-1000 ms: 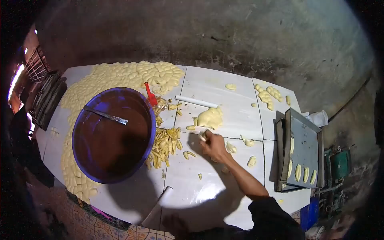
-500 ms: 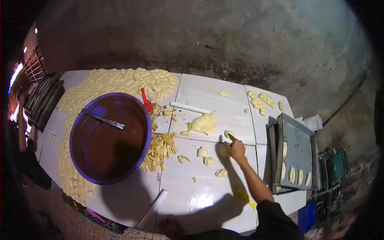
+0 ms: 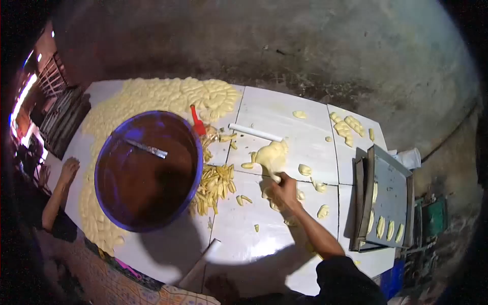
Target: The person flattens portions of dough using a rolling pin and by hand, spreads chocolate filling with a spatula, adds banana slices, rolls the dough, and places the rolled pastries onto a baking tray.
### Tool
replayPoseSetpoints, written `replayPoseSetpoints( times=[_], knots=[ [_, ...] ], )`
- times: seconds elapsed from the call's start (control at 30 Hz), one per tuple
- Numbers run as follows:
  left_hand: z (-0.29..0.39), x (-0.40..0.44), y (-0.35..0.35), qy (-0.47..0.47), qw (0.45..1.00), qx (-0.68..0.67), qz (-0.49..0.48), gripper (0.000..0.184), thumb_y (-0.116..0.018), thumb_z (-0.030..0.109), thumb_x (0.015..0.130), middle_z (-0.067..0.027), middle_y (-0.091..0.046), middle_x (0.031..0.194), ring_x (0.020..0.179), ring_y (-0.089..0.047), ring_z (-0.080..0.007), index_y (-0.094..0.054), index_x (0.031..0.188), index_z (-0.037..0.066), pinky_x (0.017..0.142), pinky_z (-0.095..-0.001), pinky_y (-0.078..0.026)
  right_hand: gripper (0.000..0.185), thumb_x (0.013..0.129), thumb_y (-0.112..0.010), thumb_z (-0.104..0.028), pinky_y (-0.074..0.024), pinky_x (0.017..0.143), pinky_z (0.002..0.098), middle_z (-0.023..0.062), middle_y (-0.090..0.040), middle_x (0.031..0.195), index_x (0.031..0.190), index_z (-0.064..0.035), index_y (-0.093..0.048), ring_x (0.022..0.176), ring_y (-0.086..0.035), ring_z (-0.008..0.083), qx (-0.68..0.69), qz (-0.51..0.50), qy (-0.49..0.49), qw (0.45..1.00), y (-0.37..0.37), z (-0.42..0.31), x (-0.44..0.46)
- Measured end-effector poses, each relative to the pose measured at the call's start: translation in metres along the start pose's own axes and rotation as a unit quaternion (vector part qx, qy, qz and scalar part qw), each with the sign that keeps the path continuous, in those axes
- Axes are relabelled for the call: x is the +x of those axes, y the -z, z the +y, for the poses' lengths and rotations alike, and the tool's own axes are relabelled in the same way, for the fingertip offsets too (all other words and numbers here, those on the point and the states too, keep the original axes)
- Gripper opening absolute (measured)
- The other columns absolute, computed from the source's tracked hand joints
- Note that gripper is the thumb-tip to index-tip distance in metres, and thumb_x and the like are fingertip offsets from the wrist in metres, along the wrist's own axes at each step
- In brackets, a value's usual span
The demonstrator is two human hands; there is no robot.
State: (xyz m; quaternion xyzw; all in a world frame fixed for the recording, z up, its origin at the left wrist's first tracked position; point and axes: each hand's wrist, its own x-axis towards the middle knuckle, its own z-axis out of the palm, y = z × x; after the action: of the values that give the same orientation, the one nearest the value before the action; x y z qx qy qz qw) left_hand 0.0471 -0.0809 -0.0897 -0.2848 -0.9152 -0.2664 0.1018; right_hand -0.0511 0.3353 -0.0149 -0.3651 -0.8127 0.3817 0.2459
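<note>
right hand, fingers pinched on dough strand, joined to dough lump, tiled table

Dim overall; harsh light bursts in at far left, glare gleams low centre, shadows spread beneath, and fisheye edges bend into black.

Right hand: some fingertips hidden, blurry by the dough
Bottom tray: mostly hidden under the top tray
Sleeve: cut off at the bottom
Other person: body lost in the dark
</note>
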Motion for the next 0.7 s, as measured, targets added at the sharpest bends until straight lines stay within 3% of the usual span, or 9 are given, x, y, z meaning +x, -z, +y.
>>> replayPoseSetpoints(
  times=[0.07, 0.1, 0.13, 0.3, 0.4, 0.47, 0.53, 0.63, 0.7],
  knots=[
    [0.001, 0.001, 0.002, 0.001, 1.0, 0.001, -0.004, 0.027, -0.056, 0.024, 0.093, -0.0152, -0.06, 0.097, 0.095, -0.057, -0.0348, -0.061, 0.113, 0.006, 0.09, -0.0518, -0.043, 0.034, 0.079, -0.069, -0.006, -0.0512, 0.067, 0.0326, 0.0103, -0.071, 0.082, 0.111, 0.004, -0.069, 0.072, -0.063, 0.0158, 0.129, 0.035, 0.034, 0.99, 0.031, 0.005, -0.029],
    [0.001, 0.002, 0.002, -0.001, 1.0, -0.001, -0.004, 0.027, -0.056, 0.024, 0.093, -0.0154, -0.06, 0.098, 0.095, -0.057, -0.0351, -0.062, 0.113, 0.006, 0.09, -0.052, -0.043, 0.024, 0.081, -0.067, -0.003, -0.049, 0.068, 0.0271, 0.0053, -0.069, 0.085, 0.104, 0.004, -0.068, 0.077, -0.059, 0.0085, 0.15, 0.051, -0.041, 0.987, 0.05, -0.003, -0.041],
    [0.001, 0.002, 0.002, -0.002, 1.0, -0.002, -0.005, 0.027, -0.057, 0.024, 0.093, -0.0156, -0.06, 0.098, 0.096, -0.057, -0.0354, -0.062, 0.112, 0.006, 0.09, -0.0523, -0.043, 0.017, 0.084, -0.068, -0.004, -0.0469, 0.066, 0.0243, 0.0049, -0.066, 0.087, 0.099, 0.0026, -0.066, 0.075, -0.058, 0.0065, 0.212, 0.053, 0.032, 0.975, 0.073, -0.009, -0.051],
    [-0.001, 0.008, 0.002, -0.009, 1.0, -0.009, 0.0, 0.028, -0.058, 0.024, 0.091, -0.0166, -0.061, 0.099, 0.097, -0.057, -0.0369, -0.064, 0.112, 0.006, 0.09, -0.0534, -0.043, 0.037, 0.084, -0.076, -0.02, -0.0462, 0.061, 0.0261, 0.0058, -0.061, 0.091, 0.109, 0.0032, -0.061, 0.07, -0.059, 0.0151, 0.491, -0.082, 0.073, 0.865, 0.167, -0.023, -0.041],
    [-0.003, 0.01, 0.002, -0.017, 1.0, -0.009, -0.001, 0.028, -0.06, 0.024, 0.09, -0.0173, -0.061, 0.099, 0.098, -0.057, -0.0378, -0.064, 0.111, 0.007, 0.09, -0.0541, -0.043, 0.071, 0.08, -0.079, -0.04, -0.0529, 0.064, 0.0311, 0.0098, -0.067, 0.098, 0.135, -0.0018, -0.054, 0.083, -0.067, 0.0207, 0.616, -0.084, -0.095, 0.777, 0.179, 0.021, 0.002],
    [-0.005, 0.008, 0.002, -0.022, 1.0, -0.004, -0.002, 0.028, -0.06, 0.023, 0.089, -0.0177, -0.061, 0.099, 0.098, -0.057, -0.0384, -0.065, 0.111, 0.007, 0.091, -0.0545, -0.043, 0.074, 0.083, -0.077, -0.04, -0.0559, 0.066, 0.0344, 0.0105, -0.071, 0.089, 0.144, -0.0066, -0.051, 0.076, -0.069, 0.0226, 0.241, -0.018, -0.181, 0.953, 0.161, 0.095, 0.051],
    [-0.007, 0.005, 0.0, -0.025, 1.0, 0.002, 0.001, 0.028, -0.061, 0.023, 0.088, -0.0181, -0.061, 0.1, 0.099, -0.057, -0.039, -0.066, 0.111, 0.007, 0.091, -0.055, -0.043, 0.066, 0.082, -0.076, -0.024, -0.0569, 0.068, 0.0406, 0.0182, -0.072, 0.076, 0.142, -0.006, -0.053, 0.067, -0.071, 0.0292, -0.193, 0.062, -0.028, 0.979, 0.136, 0.095, 0.044],
    [-0.009, 0.002, -0.001, -0.02, 1.0, 0.011, -0.004, 0.029, -0.062, 0.023, 0.087, -0.0187, -0.062, 0.1, 0.1, -0.056, -0.0399, -0.067, 0.11, 0.007, 0.091, -0.0557, -0.042, 0.041, 0.083, -0.068, -0.012, -0.0574, 0.074, 0.0402, 0.0182, -0.074, 0.084, 0.123, -0.0042, -0.069, 0.076, -0.073, 0.0305, -0.176, 0.093, -0.004, 0.98, 0.087, 0.074, 0.055],
    [-0.015, 0.0, -0.001, -0.022, 1.0, 0.012, 0.001, 0.029, -0.063, 0.023, 0.086, -0.0192, -0.062, 0.101, 0.1, -0.056, -0.0405, -0.067, 0.11, 0.007, 0.091, -0.0561, -0.042, 0.037, 0.082, -0.069, -0.013, -0.0568, 0.077, 0.0402, 0.0215, -0.073, 0.089, 0.116, 0.0007, -0.069, 0.082, -0.073, 0.0339, -0.111, 0.064, 0.15, 0.98, 0.044, 0.08, 0.078]
  ],
)
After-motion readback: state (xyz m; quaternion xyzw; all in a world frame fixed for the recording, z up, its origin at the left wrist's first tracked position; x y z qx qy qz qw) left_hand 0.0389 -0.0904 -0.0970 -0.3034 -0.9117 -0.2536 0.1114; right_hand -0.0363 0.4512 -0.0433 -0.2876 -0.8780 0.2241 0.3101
